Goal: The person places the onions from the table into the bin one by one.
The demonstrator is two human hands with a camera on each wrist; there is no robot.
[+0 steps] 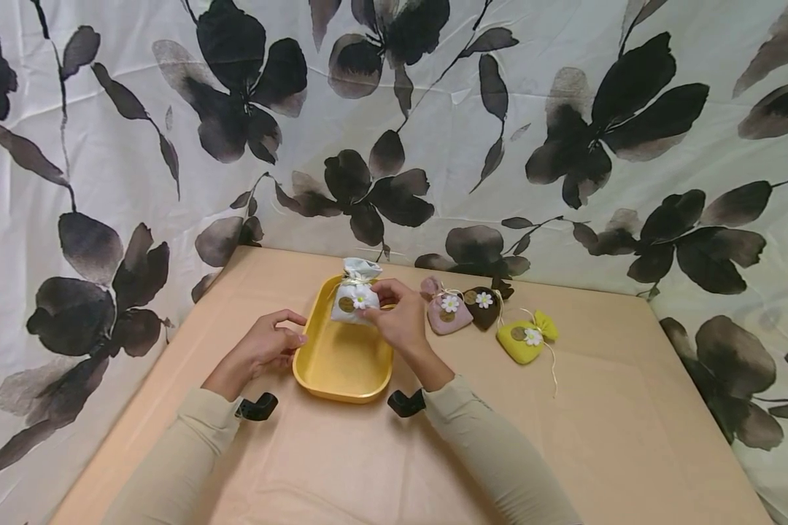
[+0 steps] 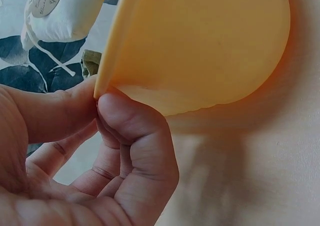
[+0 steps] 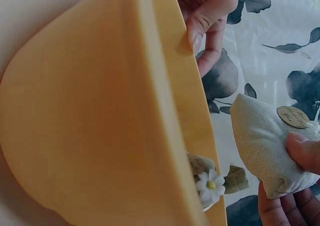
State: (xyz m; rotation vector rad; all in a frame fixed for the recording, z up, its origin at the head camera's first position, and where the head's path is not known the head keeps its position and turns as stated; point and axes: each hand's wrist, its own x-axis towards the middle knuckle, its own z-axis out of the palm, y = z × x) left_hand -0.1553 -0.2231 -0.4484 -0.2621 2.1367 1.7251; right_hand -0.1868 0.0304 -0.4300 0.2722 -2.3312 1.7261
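A yellow tray [image 1: 343, 373] lies on the table, and my left hand [image 1: 263, 346] pinches its left rim between thumb and fingers. Held by my right hand [image 1: 403, 317] above the tray's far end is a small white drawstring pouch [image 1: 348, 290], with a daisy and a round tag on its front. In the right wrist view, my thumb presses the pouch's side. Another daisy [image 3: 210, 184] and a bit of green cloth [image 3: 236, 180] show at the tray's rim there; the rest of that item is hidden.
To the right of the tray lie a pink pouch [image 1: 452, 319], a dark brown pouch [image 1: 487, 316] and a yellow-green pouch [image 1: 520, 345] with a trailing cord. A floral curtain [image 1: 381, 109] hangs behind the peach-coloured table [image 1: 617, 408].
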